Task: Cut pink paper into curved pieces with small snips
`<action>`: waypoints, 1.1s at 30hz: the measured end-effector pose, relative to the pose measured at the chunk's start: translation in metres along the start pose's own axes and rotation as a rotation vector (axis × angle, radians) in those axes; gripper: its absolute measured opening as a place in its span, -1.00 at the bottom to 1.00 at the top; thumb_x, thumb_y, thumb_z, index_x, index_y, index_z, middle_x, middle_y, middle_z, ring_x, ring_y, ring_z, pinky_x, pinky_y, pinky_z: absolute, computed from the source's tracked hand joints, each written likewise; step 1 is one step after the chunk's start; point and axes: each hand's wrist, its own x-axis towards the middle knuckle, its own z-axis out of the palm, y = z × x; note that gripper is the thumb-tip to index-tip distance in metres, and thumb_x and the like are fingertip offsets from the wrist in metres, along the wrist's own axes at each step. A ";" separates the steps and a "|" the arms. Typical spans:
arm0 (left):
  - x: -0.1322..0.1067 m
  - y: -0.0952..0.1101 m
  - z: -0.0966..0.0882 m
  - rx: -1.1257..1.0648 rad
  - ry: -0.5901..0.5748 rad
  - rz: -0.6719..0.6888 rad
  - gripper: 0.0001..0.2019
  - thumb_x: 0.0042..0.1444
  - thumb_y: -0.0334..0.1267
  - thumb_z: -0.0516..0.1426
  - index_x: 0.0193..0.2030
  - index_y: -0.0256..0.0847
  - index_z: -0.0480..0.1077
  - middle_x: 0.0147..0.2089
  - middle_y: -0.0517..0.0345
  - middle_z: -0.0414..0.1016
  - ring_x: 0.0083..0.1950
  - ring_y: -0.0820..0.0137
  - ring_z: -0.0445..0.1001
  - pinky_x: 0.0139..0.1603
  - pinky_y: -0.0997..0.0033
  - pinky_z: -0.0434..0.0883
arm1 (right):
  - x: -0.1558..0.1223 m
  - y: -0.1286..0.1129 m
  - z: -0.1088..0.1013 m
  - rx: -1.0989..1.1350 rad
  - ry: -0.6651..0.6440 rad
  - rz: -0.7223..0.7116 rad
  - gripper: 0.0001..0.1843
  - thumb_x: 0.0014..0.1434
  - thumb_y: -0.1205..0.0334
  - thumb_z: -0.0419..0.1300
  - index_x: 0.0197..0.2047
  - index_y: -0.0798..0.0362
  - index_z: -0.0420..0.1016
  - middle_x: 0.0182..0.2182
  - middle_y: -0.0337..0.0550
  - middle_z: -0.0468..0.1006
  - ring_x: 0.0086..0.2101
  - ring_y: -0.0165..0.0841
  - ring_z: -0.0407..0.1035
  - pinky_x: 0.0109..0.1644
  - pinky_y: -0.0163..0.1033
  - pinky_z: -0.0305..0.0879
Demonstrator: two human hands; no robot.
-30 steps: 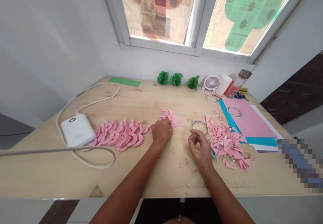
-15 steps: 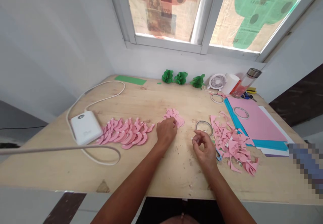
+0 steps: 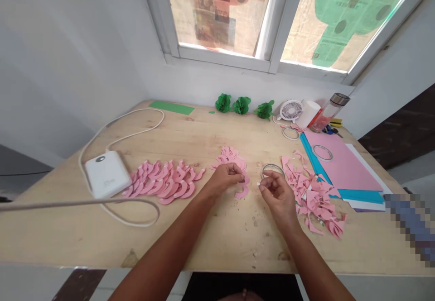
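Note:
My left hand (image 3: pixel 227 177) is closed in a pinch on a curved pink paper piece (image 3: pixel 242 192), which hangs down from the fingertips in front of a small pile of pink paper cutouts (image 3: pixel 228 154). Opposite it, my right hand (image 3: pixel 279 197) pinches a tiny white bit (image 3: pixel 258 183) that looks like tape between thumb and finger. Behind those fingers lies a tape roll (image 3: pixel 273 167), partly covered by the hand. To the left, curved pink pieces with small white spots (image 3: pixel 170 181) overlap in rows.
Pink paper scraps (image 3: pixel 317 197) heap up right of my right hand. A white power bank (image 3: pixel 108 174) with a looping cable (image 3: pixel 136 225) sits at left. Green paper decorations (image 3: pixel 241 105), a small fan (image 3: pixel 291 110) and a bottle (image 3: pixel 329 113) line the back. Coloured sheets (image 3: pixel 343 160) lie at right.
My left hand has drawn back from the pile toward me, lifting a curved pink piece. My right hand stays in nearly the same place, holding the white bit.

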 end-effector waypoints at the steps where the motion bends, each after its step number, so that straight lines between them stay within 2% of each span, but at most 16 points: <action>1: -0.001 -0.001 -0.001 -0.060 -0.035 -0.017 -0.92 -0.17 -0.36 0.17 -0.52 -0.28 0.31 -0.53 0.21 0.44 -0.46 0.48 0.41 -0.39 0.50 0.30 | 0.004 -0.004 0.001 0.007 -0.029 0.010 -0.66 0.02 0.35 0.14 -0.08 0.04 0.30 -0.46 -0.25 0.39 -0.46 -0.43 0.28 -0.41 -0.32 0.20; 4: -0.002 -0.002 -0.002 -0.145 -0.076 -0.035 -0.91 -0.18 -0.36 0.19 -0.51 -0.28 0.34 -0.53 0.20 0.46 -0.46 0.49 0.40 -0.36 0.50 0.30 | 0.016 -0.007 0.008 0.004 -0.099 0.021 -0.63 -0.01 0.37 0.14 -0.08 0.03 0.30 -0.47 -0.27 0.39 -0.47 -0.45 0.27 -0.41 -0.34 0.19; 11: -0.003 -0.003 -0.003 -0.197 -0.087 -0.047 -0.93 -0.18 -0.37 0.19 -0.49 -0.29 0.38 -0.55 0.20 0.45 -0.47 0.49 0.39 -0.38 0.49 0.28 | 0.024 0.016 0.020 0.034 -0.181 0.037 -0.58 -0.03 0.37 0.15 -0.04 0.02 0.27 -0.48 -0.28 0.40 -0.49 -0.45 0.28 -0.42 -0.34 0.20; 18: -0.004 0.001 -0.004 -0.204 -0.099 -0.078 -0.95 -0.18 -0.38 0.19 -0.51 -0.31 0.40 -0.57 0.20 0.42 -0.49 0.52 0.36 -0.38 0.51 0.28 | 0.022 0.023 0.016 -0.024 -0.172 0.020 -0.58 -0.01 0.38 0.15 -0.04 -0.01 0.29 -0.47 -0.29 0.39 -0.45 -0.44 0.28 -0.32 -0.30 0.21; 33: -0.005 0.000 -0.004 -0.158 -0.137 -0.106 -0.94 -0.13 -0.34 0.17 -0.48 -0.29 0.42 -0.53 0.15 0.45 -0.45 0.47 0.40 -0.41 0.50 0.32 | 0.020 0.011 0.016 -0.211 -0.142 -0.080 -0.58 -0.01 0.41 0.12 -0.04 -0.01 0.30 -0.46 -0.28 0.44 -0.44 -0.41 0.31 -0.27 -0.25 0.25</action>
